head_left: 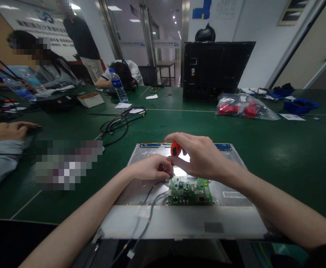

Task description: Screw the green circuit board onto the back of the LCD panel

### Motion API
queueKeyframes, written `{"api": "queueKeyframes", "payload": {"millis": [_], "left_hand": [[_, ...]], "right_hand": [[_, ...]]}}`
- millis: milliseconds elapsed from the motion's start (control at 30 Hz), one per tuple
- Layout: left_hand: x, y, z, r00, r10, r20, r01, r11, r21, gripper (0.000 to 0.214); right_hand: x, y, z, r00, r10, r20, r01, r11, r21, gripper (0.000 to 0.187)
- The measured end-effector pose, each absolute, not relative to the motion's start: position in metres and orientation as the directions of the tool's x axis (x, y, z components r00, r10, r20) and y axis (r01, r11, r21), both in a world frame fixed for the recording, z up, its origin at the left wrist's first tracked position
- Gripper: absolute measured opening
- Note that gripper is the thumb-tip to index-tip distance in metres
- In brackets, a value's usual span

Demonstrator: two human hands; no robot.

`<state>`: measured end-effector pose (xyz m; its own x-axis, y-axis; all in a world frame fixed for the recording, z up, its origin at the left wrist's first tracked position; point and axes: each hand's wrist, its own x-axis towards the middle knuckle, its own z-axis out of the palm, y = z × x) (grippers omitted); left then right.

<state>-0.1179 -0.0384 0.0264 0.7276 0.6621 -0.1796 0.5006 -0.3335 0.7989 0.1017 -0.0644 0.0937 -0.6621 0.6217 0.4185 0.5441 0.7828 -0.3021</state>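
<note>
My right hand [200, 154] is closed round the orange and black handle of a screwdriver [175, 149], which stands roughly upright. Its lower end points at the upper left corner of a green circuit board [189, 190]. Beside that corner, my left hand [154, 167] has its fingers pinched near the screwdriver's shaft; whether they grip the shaft or something small is hidden. The board lies on the silvery back of a flat display panel [185, 221]. Grey cables [151, 212] run from the board's left side over the panel's front edge, one ending in a white connector [131, 254].
Black cables [120, 123] lie coiled beyond the panel. A black monitor [213, 70] stands behind, near a plastic bag with red items [243, 108] and a blue tray [300, 106]. A water bottle [118, 86] stands back left. Another person's hand [5, 132] rests at far left.
</note>
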Motion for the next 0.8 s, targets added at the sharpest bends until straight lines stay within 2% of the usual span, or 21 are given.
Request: {"api": "queueKeyframes", "payload": {"millis": [600,800], "left_hand": [[-0.120,-0.040,0.028,0.717,0.688,-0.117,0.500,-0.390,0.774,0.010],[-0.121,-0.034,0.027,0.597,0.802,-0.005,0.558,-0.411,0.721,0.012]], "right_hand": [[0.107,-0.059,0.093,-0.619,0.545,0.565,0.473,0.834,-0.285,0.034],[0.112,-0.057,0.099,-0.590,0.542,0.598,0.493,0.829,-0.265,0.032]]}}
